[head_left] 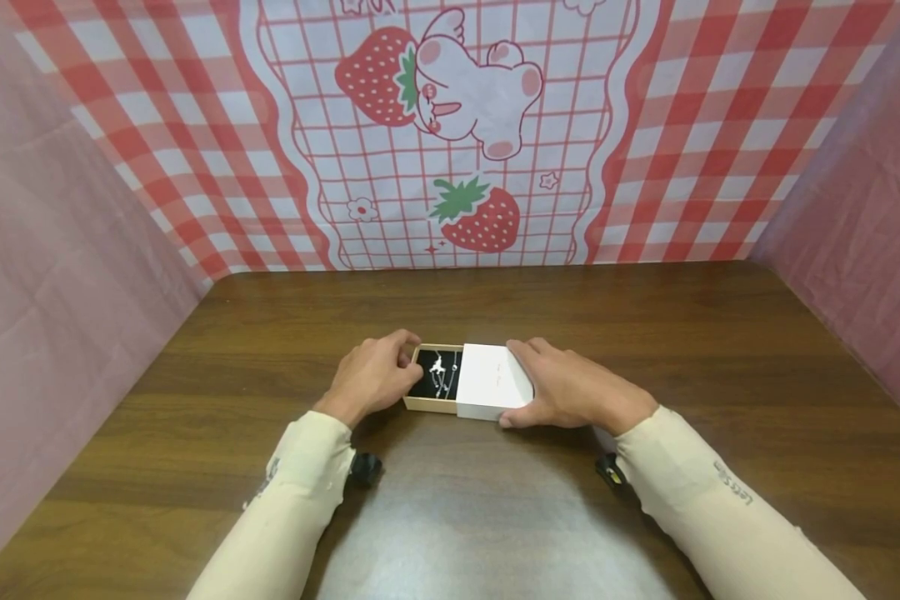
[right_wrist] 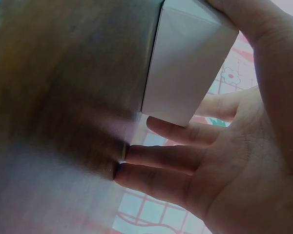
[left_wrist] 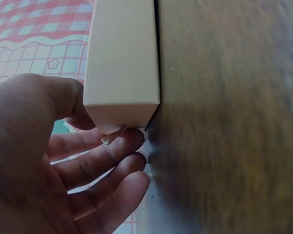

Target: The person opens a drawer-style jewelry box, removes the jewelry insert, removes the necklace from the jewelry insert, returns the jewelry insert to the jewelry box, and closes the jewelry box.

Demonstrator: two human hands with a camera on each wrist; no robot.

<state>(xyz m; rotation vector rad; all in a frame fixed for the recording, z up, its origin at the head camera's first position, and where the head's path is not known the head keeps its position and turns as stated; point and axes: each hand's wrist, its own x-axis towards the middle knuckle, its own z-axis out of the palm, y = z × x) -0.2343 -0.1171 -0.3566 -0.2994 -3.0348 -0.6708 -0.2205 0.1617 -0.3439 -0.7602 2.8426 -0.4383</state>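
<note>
A slide-out jewelry box lies on the table, its tan tray [head_left: 431, 406] partly out of a white sleeve [head_left: 487, 379]. On the tray's black insert [head_left: 424, 388] rests a silver chain bracelet [head_left: 438, 367] with charms. My left hand [head_left: 371, 377] grips the tray's left end, thumb over the rim; in the left wrist view, a small ribbon tab [left_wrist: 113, 135] sticks out of that end against the fingers. With thumb at the near side and fingers toward the far side, my right hand [head_left: 570, 385] holds the sleeve's right end. The sleeve hides the rest of the tray.
The brown wooden table [head_left: 495, 517] carries the box. Behind it hangs a red-and-white checked cloth [head_left: 450, 225] with strawberry prints. Pink cloths [head_left: 67, 275] close off both sides. Dark wrist devices [head_left: 365, 469] sit under both cream sleeves.
</note>
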